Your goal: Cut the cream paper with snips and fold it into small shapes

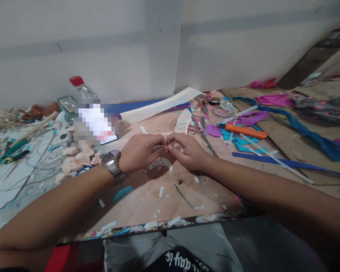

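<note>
My left hand (140,151) and my right hand (191,153) meet above the middle of the table, thumbs and forefingers pinched close together. Something small and pale shows at the fingertips, too small to make out. A metal wristwatch (113,164) is on my left wrist. Just beyond the hands lie a cream-coloured rounded piece (183,121) and a pink-handled tool (195,128). Behind the left hand stands a lit phone (95,121), its screen blurred out.
An orange cutter knife (246,131) rests on blue paper scraps at right, near a blue strip (289,164). A long cream strip (161,107) lies at the back. Green-handled pliers (14,149), cords and crumpled paper (79,160) crowd the left; a red-capped bottle (85,90) is behind.
</note>
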